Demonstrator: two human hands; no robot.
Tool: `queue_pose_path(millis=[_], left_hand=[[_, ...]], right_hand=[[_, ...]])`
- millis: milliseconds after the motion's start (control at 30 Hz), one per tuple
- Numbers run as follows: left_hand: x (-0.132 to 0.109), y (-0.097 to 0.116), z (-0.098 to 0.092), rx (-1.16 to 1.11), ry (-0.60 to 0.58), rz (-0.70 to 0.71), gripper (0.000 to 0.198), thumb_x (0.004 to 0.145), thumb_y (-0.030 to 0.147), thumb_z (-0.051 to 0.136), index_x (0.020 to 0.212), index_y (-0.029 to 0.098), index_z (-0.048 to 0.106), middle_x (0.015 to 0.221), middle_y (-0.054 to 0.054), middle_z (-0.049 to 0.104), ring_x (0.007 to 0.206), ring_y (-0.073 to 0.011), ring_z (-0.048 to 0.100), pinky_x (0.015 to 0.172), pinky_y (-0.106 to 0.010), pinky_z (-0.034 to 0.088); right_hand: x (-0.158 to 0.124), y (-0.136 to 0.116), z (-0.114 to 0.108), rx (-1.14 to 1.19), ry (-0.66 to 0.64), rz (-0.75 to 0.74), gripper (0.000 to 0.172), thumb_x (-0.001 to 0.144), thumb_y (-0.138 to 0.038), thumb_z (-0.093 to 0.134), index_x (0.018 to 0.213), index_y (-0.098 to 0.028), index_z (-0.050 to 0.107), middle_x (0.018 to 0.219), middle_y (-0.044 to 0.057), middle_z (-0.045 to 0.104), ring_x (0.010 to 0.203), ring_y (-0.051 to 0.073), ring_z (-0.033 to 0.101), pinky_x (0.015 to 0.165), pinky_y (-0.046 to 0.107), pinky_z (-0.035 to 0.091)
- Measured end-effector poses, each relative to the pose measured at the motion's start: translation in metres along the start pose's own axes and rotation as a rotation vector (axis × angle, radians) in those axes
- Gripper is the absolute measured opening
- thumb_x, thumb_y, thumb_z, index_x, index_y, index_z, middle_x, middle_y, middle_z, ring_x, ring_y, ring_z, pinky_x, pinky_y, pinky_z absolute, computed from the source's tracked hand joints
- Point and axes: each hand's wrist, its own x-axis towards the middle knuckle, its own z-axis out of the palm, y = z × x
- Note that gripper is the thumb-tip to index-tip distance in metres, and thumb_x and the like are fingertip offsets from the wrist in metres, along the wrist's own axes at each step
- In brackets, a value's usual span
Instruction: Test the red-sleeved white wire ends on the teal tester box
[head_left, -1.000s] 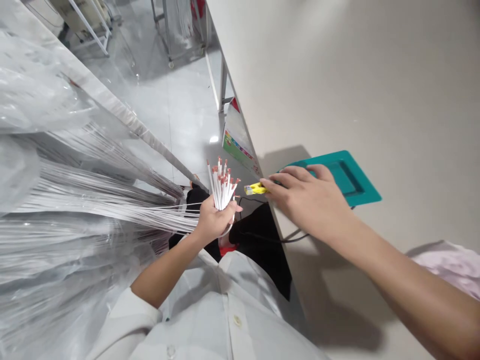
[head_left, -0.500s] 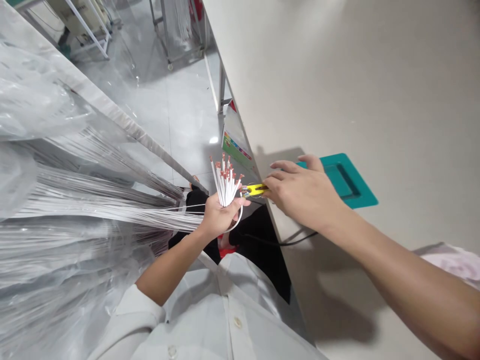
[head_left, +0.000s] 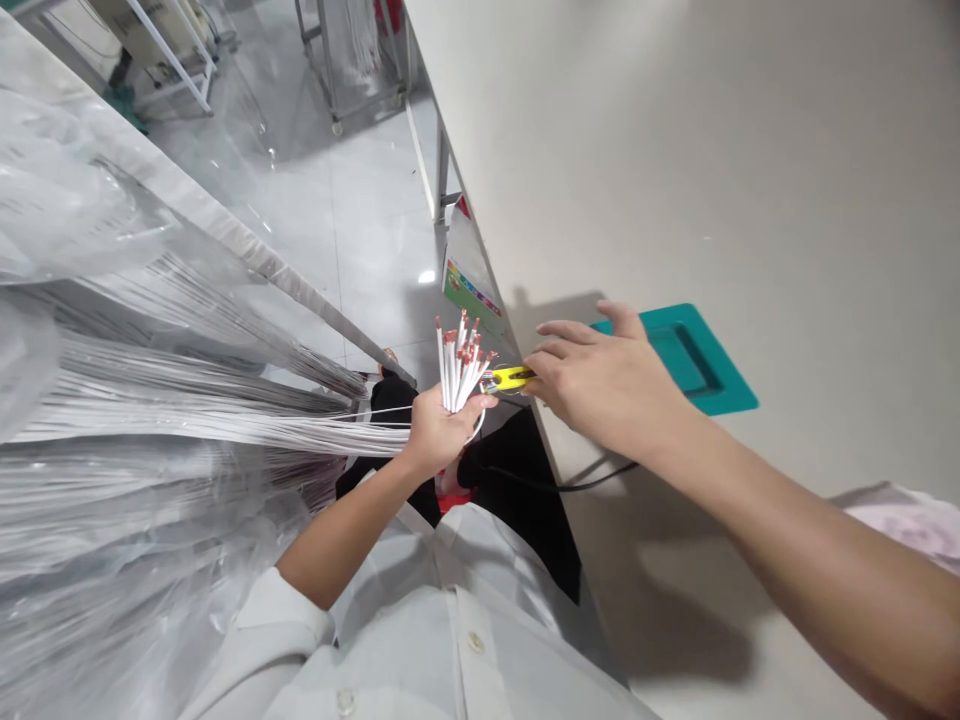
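My left hand is closed round a bundle of white wires, whose bare copper ends point up and away from me. The wires' long lengths trail off to the left from that hand. At the table's edge, my right hand pinches a small yellow tool with a metal tip. The tip reaches the right side of the bundle, close to my left thumb; whether it grips a wire is too small to tell. A teal tray lies on the table just beyond my right hand, partly behind it.
The pale table fills the right side. More wires under clear plastic lie along a rail at left. A black cable crosses the table's edge. A wheeled frame stands on the floor, and pinkish cloth lies at right.
The wire ends in my left hand have shifted slightly right and fanned differently. The loop of wire below my left thumb shows less. My right hand and the yellow tool have barely moved.
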Motion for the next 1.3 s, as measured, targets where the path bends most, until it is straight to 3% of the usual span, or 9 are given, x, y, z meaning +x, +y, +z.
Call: queue_pose_path(millis=[133, 200, 333, 767, 967, 1067, 1167, 1300], left_hand=[[0.001, -0.001, 0.0, 0.006, 0.027, 0.065, 0.034, 0.064, 0.027, 0.072, 0.096, 0.016, 0.071, 0.085, -0.003, 0.071, 0.063, -0.0114, 0.058, 0.06, -0.023, 0.047], [0.001, -0.001, 0.001, -0.008, 0.04, 0.064, 0.033, 0.064, 0.025, 0.073, 0.096, 0.017, 0.071, 0.083, -0.003, 0.071, 0.07, -0.0141, 0.061, 0.064, -0.025, 0.049], [-0.001, -0.001, 0.0, -0.065, 0.05, -0.005, 0.036, 0.064, 0.026, 0.073, 0.099, 0.017, 0.07, 0.071, -0.002, 0.07, 0.066, -0.0152, 0.061, 0.059, -0.025, 0.049], [-0.007, -0.003, -0.009, -0.108, 0.083, -0.048, 0.042, 0.059, 0.029, 0.076, 0.097, 0.013, 0.071, 0.065, -0.002, 0.068, 0.058, -0.0127, 0.056, 0.055, -0.024, 0.046], [-0.013, 0.006, -0.012, -0.12, 0.035, -0.049, 0.044, 0.062, 0.029, 0.073, 0.102, 0.013, 0.069, 0.071, -0.003, 0.07, 0.048, -0.0069, 0.046, 0.049, -0.021, 0.039], [-0.02, 0.016, -0.014, -0.115, 0.003, -0.055, 0.045, 0.063, 0.03, 0.072, 0.104, 0.013, 0.068, 0.067, -0.002, 0.068, 0.043, -0.0048, 0.039, 0.044, -0.021, 0.035], [-0.027, 0.024, -0.018, -0.099, -0.04, -0.034, 0.045, 0.067, 0.031, 0.069, 0.108, 0.012, 0.066, 0.06, 0.001, 0.065, 0.041, -0.0045, 0.037, 0.043, -0.02, 0.032], [-0.038, 0.028, -0.025, -0.096, -0.101, 0.004, 0.047, 0.07, 0.032, 0.066, 0.113, 0.012, 0.063, 0.063, -0.001, 0.067, 0.04, -0.0047, 0.039, 0.044, -0.021, 0.035]], right_hand=[[0.0, 0.0, -0.002, -0.012, -0.043, 0.005, 0.014, 0.083, -0.025, 0.051, 0.077, -0.018, 0.062, 0.083, 0.012, 0.068, 0.099, 0.032, 0.056, 0.094, 0.06, 0.023], [0.0, 0.0, -0.002, -0.035, -0.045, 0.012, 0.017, 0.082, -0.029, 0.054, 0.09, -0.017, 0.063, 0.09, 0.013, 0.068, 0.101, 0.034, 0.055, 0.093, 0.062, 0.023], [-0.001, -0.001, 0.001, -0.059, -0.055, 0.015, 0.032, 0.081, -0.031, 0.056, 0.109, -0.015, 0.059, 0.098, 0.016, 0.067, 0.1, 0.035, 0.054, 0.092, 0.064, 0.022], [-0.001, -0.002, 0.0, -0.039, -0.071, 0.04, 0.041, 0.08, -0.038, 0.059, 0.112, -0.013, 0.058, 0.099, 0.014, 0.068, 0.101, 0.033, 0.056, 0.096, 0.061, 0.022], [-0.003, -0.009, -0.008, 0.035, 0.024, -0.023, 0.038, 0.082, -0.041, 0.058, 0.109, -0.014, 0.061, 0.103, 0.013, 0.068, 0.106, 0.033, 0.056, 0.097, 0.059, 0.028], [-0.006, -0.024, -0.015, 0.16, 0.116, -0.057, 0.027, 0.086, -0.033, 0.053, 0.102, -0.014, 0.065, 0.098, 0.011, 0.07, 0.099, 0.028, 0.06, 0.09, 0.046, 0.043], [-0.012, -0.042, -0.016, 0.356, 0.227, 0.06, 0.022, 0.087, -0.027, 0.051, 0.092, -0.015, 0.068, 0.09, 0.01, 0.071, 0.085, 0.023, 0.064, 0.076, 0.036, 0.051], [-0.016, -0.062, -0.007, 0.955, 0.233, 0.291, 0.018, 0.086, -0.026, 0.053, 0.087, -0.019, 0.07, 0.082, 0.006, 0.069, 0.074, 0.016, 0.064, 0.066, 0.029, 0.053]])
